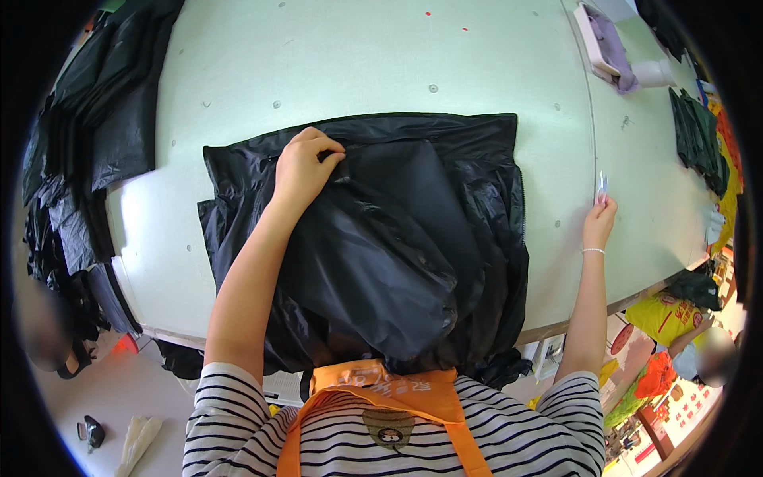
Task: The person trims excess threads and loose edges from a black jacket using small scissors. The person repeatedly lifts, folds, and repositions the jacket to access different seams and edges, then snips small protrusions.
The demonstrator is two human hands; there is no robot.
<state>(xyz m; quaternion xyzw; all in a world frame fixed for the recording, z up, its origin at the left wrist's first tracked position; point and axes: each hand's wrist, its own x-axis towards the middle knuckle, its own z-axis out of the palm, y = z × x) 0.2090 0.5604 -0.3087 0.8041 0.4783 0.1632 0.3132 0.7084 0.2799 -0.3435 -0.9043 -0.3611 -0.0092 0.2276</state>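
Note:
A black jacket [373, 246] of shiny thin fabric lies spread on the pale green table in front of me, its near edge reaching my apron. My left hand [306, 163] pinches the fabric close to the far edge, thumb and fingers together. What lies between those fingertips is too small to make out beyond the black cloth. Off to the right, apart from the jacket, my right hand [599, 222] is closed around small thread snips [602, 184], their pointed tips facing away from me. A zipper runs down the jacket's right side.
Folded black garments [119, 103] are stacked at the left of the table [358, 56]. A white tray [594, 40] with purple cloth and a white cup [655, 74] stand at the far right. Dark green cloth [699, 139] lies near the right edge. Other people are at both sides.

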